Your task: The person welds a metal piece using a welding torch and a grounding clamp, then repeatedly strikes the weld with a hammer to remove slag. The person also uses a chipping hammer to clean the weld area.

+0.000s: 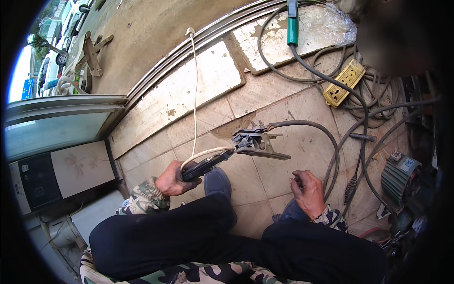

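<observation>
My left hand grips the dark bar handle of a tool with a cream cord looping from it. The far end of the bar meets a dark metal clamp assembly over the tiles, with a long plate and a thick cable running off to the right. My right hand is loosely curled above my right shoe, right of the assembly, its fingers a little apart and holding nothing visible. My left shoe is just right of my left hand.
White boards lie along a metal door track. A green-handled tool, yellow power strip, tangled cables and green motor are at the right. A glass panel and cabinet stand left; outside are parked vehicles.
</observation>
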`<state>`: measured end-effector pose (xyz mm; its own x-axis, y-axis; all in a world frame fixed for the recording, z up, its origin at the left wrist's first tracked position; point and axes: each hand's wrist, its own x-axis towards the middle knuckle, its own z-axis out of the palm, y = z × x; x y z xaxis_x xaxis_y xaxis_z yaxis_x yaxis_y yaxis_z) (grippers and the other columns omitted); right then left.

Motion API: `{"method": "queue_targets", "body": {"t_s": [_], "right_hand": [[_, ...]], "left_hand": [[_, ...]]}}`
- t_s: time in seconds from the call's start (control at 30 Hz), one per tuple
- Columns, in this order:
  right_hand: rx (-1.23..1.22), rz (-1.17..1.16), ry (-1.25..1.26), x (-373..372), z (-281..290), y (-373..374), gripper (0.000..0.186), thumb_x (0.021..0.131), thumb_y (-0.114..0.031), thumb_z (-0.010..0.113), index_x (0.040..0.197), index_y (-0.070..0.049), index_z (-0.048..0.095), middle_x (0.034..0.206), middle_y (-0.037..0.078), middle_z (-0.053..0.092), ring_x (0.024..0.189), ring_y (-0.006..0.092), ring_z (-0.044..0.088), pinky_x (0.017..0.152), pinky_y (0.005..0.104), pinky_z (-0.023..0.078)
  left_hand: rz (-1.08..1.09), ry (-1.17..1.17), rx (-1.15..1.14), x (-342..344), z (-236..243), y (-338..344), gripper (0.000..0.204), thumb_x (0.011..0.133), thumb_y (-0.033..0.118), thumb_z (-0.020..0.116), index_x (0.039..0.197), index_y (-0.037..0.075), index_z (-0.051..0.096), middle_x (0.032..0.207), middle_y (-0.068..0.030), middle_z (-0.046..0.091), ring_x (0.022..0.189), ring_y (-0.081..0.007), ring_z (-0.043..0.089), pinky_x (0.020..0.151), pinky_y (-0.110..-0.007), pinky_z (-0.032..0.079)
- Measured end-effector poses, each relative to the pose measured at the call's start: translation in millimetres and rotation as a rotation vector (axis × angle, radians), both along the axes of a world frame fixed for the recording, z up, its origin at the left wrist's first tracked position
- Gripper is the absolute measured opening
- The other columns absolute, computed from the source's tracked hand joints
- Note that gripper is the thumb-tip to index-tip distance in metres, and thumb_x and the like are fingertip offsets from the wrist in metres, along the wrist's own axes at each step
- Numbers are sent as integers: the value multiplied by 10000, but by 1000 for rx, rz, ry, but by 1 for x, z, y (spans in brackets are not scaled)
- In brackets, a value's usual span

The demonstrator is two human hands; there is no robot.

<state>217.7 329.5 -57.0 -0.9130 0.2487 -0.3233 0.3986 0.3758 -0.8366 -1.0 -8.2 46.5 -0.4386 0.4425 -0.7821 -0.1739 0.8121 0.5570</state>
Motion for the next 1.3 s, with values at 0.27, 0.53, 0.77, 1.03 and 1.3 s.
{"method": "queue_targets", "body": {"t_s": [0.27,0.53,0.77,1.03,1.3], "right_hand": [[-1,-13,-3,1,1,-2,228,883,-69,744,1077,41,693,863,187,675,733,316,694,662,384,549],[36,40,22,3,-6,-4,208,905,-104,724,1066,26,699,875,191,681,756,330,706,678,402,559],[19,-46,-28,11,3,-3,219,896,-115,741,1063,21,704,858,182,684,716,332,697,660,392,551],[35,-24,17,9,1,-7,231,894,-111,740,1068,35,699,862,185,685,731,344,694,665,404,546],[14,13,-18,5,4,-6,237,905,-107,724,1080,50,692,881,194,689,741,343,697,678,399,549]], "left_hand": [[71,27,99,1,-4,4,149,864,69,773,961,11,676,795,40,564,760,-81,485,662,-287,435],[-77,93,-73,0,-19,-7,348,839,106,807,1148,-11,701,946,-29,714,871,-98,628,779,-285,525],[-40,114,16,1,-37,0,301,858,124,807,1096,-23,696,891,-44,703,825,-110,609,746,-292,512],[25,70,-3,0,-36,-1,239,856,103,804,1037,-15,701,894,-44,703,838,-114,615,763,-299,516],[69,46,33,5,-38,-2,260,857,72,806,1078,-14,701,922,-39,711,855,-115,622,791,-291,526]]}}
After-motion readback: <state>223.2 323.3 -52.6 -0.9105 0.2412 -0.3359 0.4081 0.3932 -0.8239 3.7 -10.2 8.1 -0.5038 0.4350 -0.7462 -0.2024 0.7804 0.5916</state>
